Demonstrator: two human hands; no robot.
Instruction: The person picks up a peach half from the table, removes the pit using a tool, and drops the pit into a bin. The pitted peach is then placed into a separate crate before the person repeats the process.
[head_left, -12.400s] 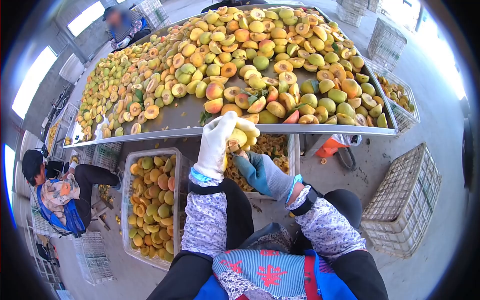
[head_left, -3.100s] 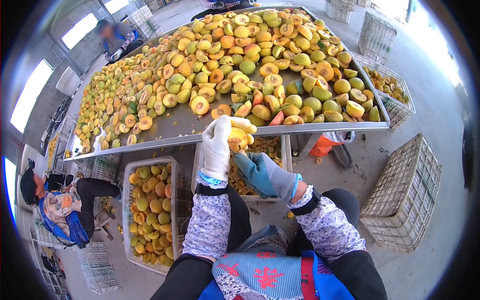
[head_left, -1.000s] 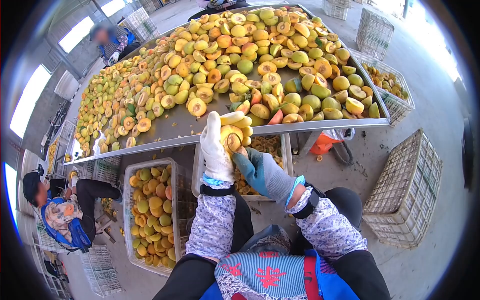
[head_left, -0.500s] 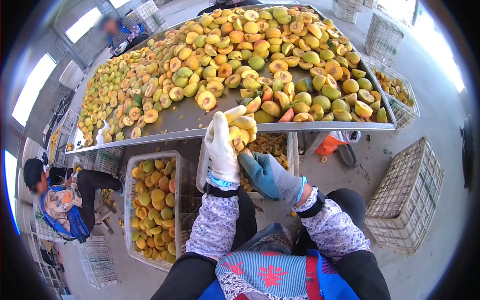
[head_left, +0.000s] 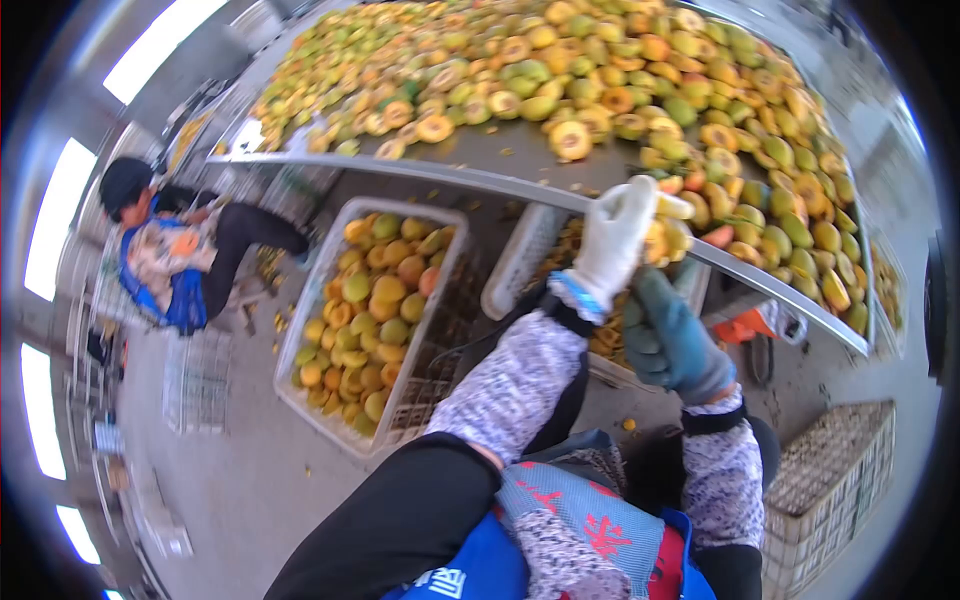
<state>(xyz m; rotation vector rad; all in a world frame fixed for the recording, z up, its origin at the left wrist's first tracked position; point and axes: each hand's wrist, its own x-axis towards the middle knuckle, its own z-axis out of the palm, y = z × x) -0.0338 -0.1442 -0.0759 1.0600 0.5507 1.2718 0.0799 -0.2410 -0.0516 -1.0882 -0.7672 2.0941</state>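
My left hand (head_left: 612,240), in a white glove, is closed around a yellow peach half (head_left: 657,241) at the table's near edge. Just below and right of it, my right hand (head_left: 675,335), in a teal and grey glove, is curled into a fist. What the right fingers hold, if anything, is hidden. Behind both hands, the metal table (head_left: 480,150) carries a large heap of halved peaches (head_left: 690,80), yellow to green, some with brown hollows. Under my hands, partly covered, stands a white crate (head_left: 520,265) with cut fruit pieces in it.
A crate (head_left: 425,375) of whole peaches stands on the floor to my left. Beyond it sits a co-worker (head_left: 180,250) in a blue vest. A lattice crate (head_left: 830,490) is at my right, and an orange bag (head_left: 745,325) lies under the table.
The view has swung left, so the table and crates appear shifted right and tilted. My right hand has moved from beside the fruit to a fist below it. My left hand still grips the fruit.
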